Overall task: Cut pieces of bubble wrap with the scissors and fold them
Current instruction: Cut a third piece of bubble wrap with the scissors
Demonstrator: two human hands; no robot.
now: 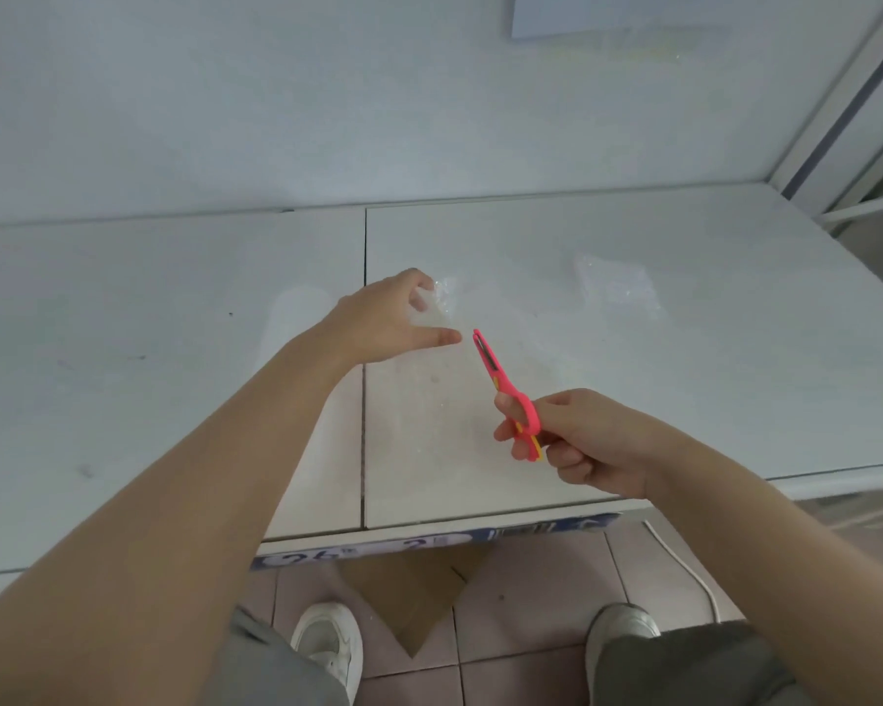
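Observation:
My right hand (577,440) grips the pink scissors (505,387) by their handles, fingers through the loops. The blades are closed and point up and to the left over the white table (174,349). My left hand (388,323) reaches over the middle of the table and pinches the far end of a clear piece of bubble wrap (437,303) between fingers and thumb. That sheet seems to run toward me along the tabletop, faint against the white. A second clear piece of bubble wrap (615,287) lies flat to the right, apart from both hands.
A seam (364,374) splits the tabletop down the middle. A pale wall stands behind the table, with a sheet of paper (658,12) on it at the top right. Below the front edge are floor tiles, a cardboard piece (414,598), a white cable (684,568) and my shoes.

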